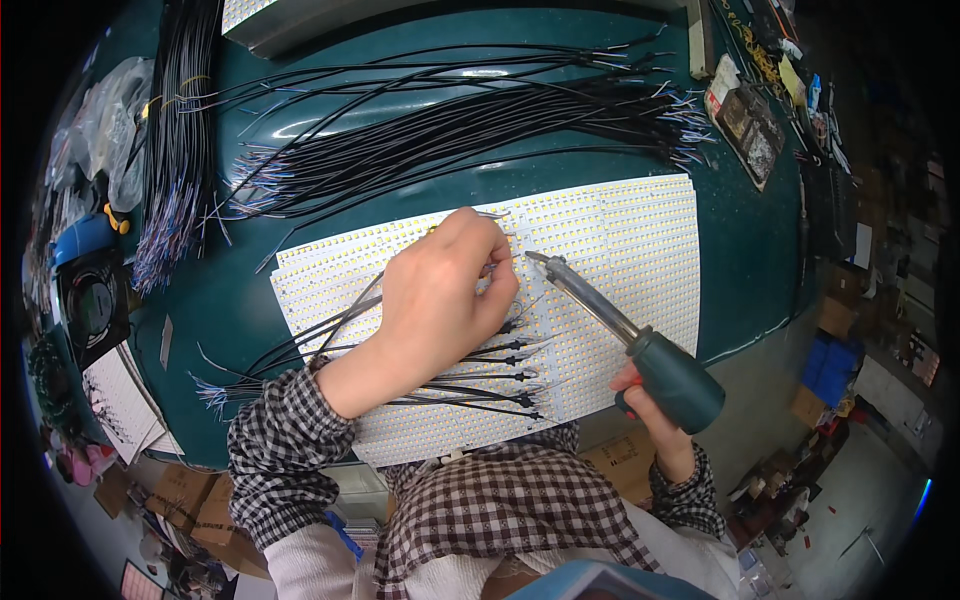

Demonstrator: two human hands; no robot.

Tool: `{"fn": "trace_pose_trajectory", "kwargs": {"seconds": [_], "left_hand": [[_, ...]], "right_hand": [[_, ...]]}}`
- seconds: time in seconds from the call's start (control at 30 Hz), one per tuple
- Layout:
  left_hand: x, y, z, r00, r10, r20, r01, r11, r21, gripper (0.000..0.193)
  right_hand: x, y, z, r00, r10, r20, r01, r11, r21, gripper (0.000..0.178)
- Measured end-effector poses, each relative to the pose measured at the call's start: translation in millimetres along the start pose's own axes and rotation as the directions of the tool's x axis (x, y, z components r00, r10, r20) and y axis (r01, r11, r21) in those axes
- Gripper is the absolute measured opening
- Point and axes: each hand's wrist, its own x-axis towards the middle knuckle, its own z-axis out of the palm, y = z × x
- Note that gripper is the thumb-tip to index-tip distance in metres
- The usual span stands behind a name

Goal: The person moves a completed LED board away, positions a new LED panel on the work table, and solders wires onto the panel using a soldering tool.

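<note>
A white LED board (pixel 640 300), covered in rows of small yellowish chips, lies on the green table in front of me. Over its middle, my left hand (pixel 445 285) is closed in a pinch on a black cable (pixel 365 303) that runs in from the left; its tip is mostly hidden by my fingers. My right hand (pixel 655 415) grips a soldering iron (pixel 680 380) by its green handle. The iron's tip points at the board just right of my left fingertips. Several black cables (pixel 470 380) with thin wire ends lie across the board below my left hand.
A big bundle of black cables (pixel 430 135) with stripped ends lies behind the board, and another bundle (pixel 180 130) hangs at the left. A dirty soldering-iron rest (pixel 748 130) stands at the far right. Papers (pixel 125 400) and a plastic bag (pixel 110 130) are at the left.
</note>
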Motion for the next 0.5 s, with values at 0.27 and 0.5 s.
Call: {"fn": "trace_pose_trajectory", "kwargs": {"seconds": [0.27,0.5], "left_hand": [[0.4,-0.7,0.4,1.000,-0.008,0.005,0.008,1.000,0.009,0.011],[0.0,-0.3,-0.1,1.000,-0.022,0.018,0.021,1.000,0.010,0.011]], "right_hand": [[7.8,-1.8,0.4,0.974,-0.197,0.110,0.217,0.952,-0.215,0.030],[8.1,-7.8,4.0,0.984,-0.159,0.084,0.172,0.971,-0.166,0.029]]}}
